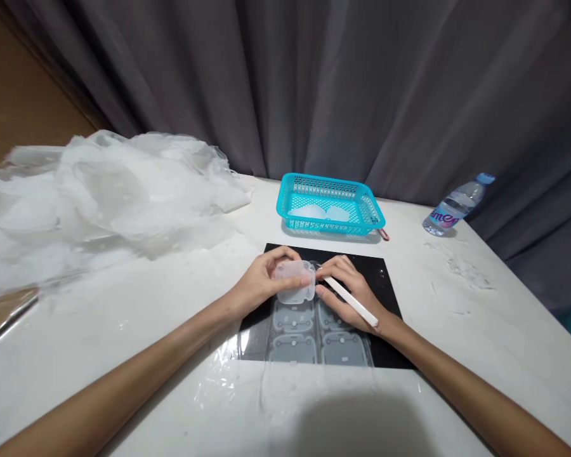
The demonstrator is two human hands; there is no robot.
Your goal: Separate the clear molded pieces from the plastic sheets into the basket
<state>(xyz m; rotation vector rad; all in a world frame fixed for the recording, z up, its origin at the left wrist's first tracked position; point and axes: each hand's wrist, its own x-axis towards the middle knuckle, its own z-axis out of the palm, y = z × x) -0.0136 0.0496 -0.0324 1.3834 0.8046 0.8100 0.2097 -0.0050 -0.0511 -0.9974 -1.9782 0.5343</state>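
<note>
My left hand (276, 279) is closed on a translucent, rounded-square plastic piece (292, 291), thumb on its face and fingers behind. Close to its right edge, my right hand (349, 289) grips a slim tool with a white handle (352, 301); the handle slants back over the wrist, and the tip is too small to make out. Both hands hover over a black mat (385, 317). On the mat lies a clear sheet with several similar moulded pieces (294, 349), partly hidden under my hands.
A turquoise basket (330, 228) behind the mat holds some translucent pieces (309, 212). Crumpled clear plastic sheets (124, 190) heap up at the left. A water bottle (457, 206) stands at the right, near plastic scraps (469, 273). A grey curtain (314, 82) hangs behind the white table (195, 406).
</note>
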